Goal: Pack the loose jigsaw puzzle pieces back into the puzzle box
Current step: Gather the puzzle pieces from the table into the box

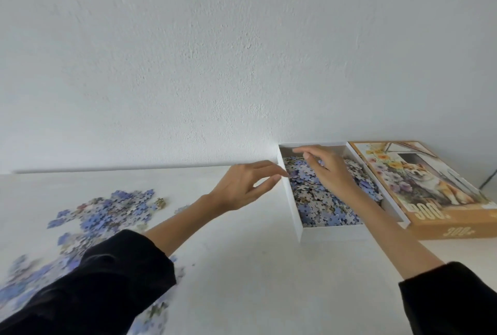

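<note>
Pieces (107, 213): blue, lilac and white are mixed, with a few brownish.
Box (291, 200): white.
Lid (430, 189): tan sides are lettered in gold; yellow, white and purple flowers and an orange-and-white dog are printed on top.
Sleeves (107, 281): black.
Table (242, 267), wall (242, 52): white.

Looks like a room in a home. Shows a rough white plastered wall (242, 52) from ten to two o'clock, a plain white worktop (242, 267) below it, loose jigsaw pieces (107, 211) at eight o'clock, and at three o'clock an open puzzle box (291, 200) beside its dog-and-flowers lid (419, 186).
</note>
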`<control>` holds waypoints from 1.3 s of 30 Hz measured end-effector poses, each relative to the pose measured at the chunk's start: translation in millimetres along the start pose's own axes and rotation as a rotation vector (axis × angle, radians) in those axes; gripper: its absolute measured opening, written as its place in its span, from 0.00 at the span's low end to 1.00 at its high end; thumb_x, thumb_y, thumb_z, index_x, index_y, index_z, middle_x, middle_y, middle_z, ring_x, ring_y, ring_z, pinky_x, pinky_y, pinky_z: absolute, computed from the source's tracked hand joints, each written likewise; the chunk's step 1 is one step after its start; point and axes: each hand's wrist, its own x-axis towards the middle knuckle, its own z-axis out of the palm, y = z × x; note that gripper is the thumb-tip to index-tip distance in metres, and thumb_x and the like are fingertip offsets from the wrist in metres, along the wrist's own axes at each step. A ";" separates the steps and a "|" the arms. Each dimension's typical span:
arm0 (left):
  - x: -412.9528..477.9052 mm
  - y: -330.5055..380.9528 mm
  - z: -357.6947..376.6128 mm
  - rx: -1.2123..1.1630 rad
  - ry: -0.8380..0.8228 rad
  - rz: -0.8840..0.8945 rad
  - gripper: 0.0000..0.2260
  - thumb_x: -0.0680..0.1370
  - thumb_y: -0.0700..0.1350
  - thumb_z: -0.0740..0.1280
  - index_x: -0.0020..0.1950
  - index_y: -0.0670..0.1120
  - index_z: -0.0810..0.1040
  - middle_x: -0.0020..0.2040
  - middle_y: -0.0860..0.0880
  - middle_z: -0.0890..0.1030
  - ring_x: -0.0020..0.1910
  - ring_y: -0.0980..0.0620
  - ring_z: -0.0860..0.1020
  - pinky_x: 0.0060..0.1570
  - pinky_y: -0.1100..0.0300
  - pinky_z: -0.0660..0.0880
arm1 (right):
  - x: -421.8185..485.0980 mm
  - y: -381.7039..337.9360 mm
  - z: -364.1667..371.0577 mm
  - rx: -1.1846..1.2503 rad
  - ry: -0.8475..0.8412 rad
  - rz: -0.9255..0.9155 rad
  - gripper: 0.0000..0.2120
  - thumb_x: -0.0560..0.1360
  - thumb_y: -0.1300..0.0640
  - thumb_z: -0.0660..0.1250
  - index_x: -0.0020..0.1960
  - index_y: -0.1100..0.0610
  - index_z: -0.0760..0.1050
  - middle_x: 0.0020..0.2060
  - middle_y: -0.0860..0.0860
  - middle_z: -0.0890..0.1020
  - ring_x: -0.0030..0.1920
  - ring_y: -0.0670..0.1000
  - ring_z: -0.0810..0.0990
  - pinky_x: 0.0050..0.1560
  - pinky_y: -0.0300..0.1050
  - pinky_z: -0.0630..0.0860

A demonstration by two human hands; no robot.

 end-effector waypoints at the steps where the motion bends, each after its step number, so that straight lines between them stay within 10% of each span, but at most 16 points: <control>1: -11.9 -3.0 -9.8 0.011 0.003 -0.022 0.16 0.81 0.54 0.53 0.57 0.51 0.78 0.55 0.57 0.80 0.46 0.56 0.80 0.41 0.55 0.76 | 2.6 -8.9 9.2 0.009 -0.020 -0.015 0.12 0.79 0.57 0.58 0.58 0.53 0.77 0.55 0.45 0.78 0.57 0.41 0.74 0.54 0.24 0.65; 12: -158.8 -28.6 -105.2 0.095 0.028 -0.258 0.18 0.80 0.57 0.52 0.58 0.51 0.78 0.55 0.56 0.80 0.44 0.55 0.81 0.43 0.56 0.77 | 16.4 -97.5 138.9 0.021 -0.238 -0.073 0.11 0.78 0.54 0.61 0.59 0.49 0.76 0.57 0.44 0.78 0.60 0.45 0.72 0.61 0.43 0.67; 17: -239.9 -38.9 -130.1 0.139 -0.057 -0.552 0.29 0.76 0.66 0.47 0.65 0.50 0.72 0.65 0.52 0.73 0.57 0.51 0.77 0.56 0.58 0.72 | 1.5 -110.7 203.0 -0.084 -0.495 0.107 0.24 0.77 0.44 0.58 0.71 0.48 0.61 0.72 0.49 0.61 0.72 0.51 0.56 0.70 0.49 0.56; 24: -356.6 -74.8 -154.8 0.292 -0.016 -0.912 0.44 0.67 0.76 0.34 0.72 0.53 0.62 0.74 0.50 0.60 0.73 0.51 0.58 0.71 0.50 0.55 | -20.1 -131.6 264.1 -0.297 -0.573 0.097 0.50 0.60 0.22 0.30 0.75 0.48 0.42 0.75 0.50 0.42 0.74 0.51 0.40 0.70 0.47 0.37; 27: -372.2 -74.3 -145.0 0.247 0.014 -0.984 0.46 0.66 0.75 0.30 0.73 0.51 0.60 0.74 0.49 0.60 0.71 0.53 0.59 0.71 0.51 0.53 | -28.1 -148.9 283.8 -0.280 -0.586 -0.007 0.46 0.64 0.26 0.31 0.75 0.49 0.42 0.72 0.46 0.40 0.73 0.47 0.39 0.69 0.46 0.38; 33: -357.6 -78.6 -136.4 -0.067 0.218 -0.875 0.41 0.69 0.75 0.41 0.71 0.51 0.63 0.72 0.52 0.61 0.65 0.60 0.64 0.63 0.60 0.63 | -15.0 -165.5 292.4 0.157 -0.226 0.022 0.15 0.76 0.48 0.59 0.59 0.54 0.74 0.57 0.52 0.74 0.57 0.50 0.73 0.61 0.53 0.71; 39: -344.6 -133.3 -154.0 -0.004 0.225 -0.944 0.35 0.74 0.70 0.46 0.71 0.48 0.63 0.72 0.47 0.63 0.69 0.52 0.63 0.69 0.51 0.62 | 34.3 -158.2 301.2 0.113 -0.270 0.188 0.19 0.79 0.45 0.55 0.65 0.52 0.70 0.65 0.51 0.70 0.68 0.52 0.65 0.64 0.47 0.62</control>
